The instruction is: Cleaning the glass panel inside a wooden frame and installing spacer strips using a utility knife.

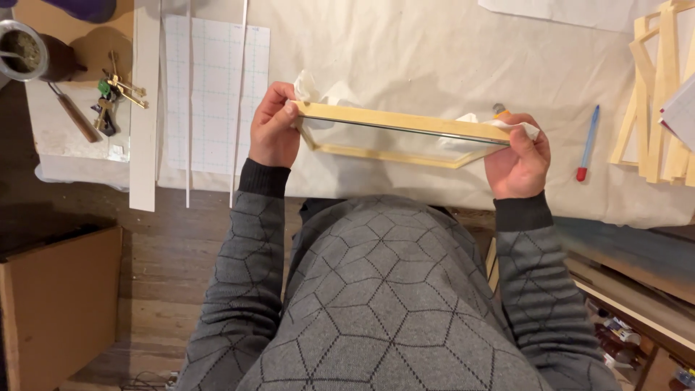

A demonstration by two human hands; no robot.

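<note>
Over cloth-covered table — wooden frame (edgewise) between both hands' fingers.

I see a light wooden frame with a glass pane, held edge-on and level above the cloth-covered counter, white tissue pinched at both ends.

The person wears a grey knitted sweater patterned all over with thin dark lines forming hexagons and cubes. Its sleeves end in plain, darker ribbed cuffs at both wrists. Both hands are bare.
</note>
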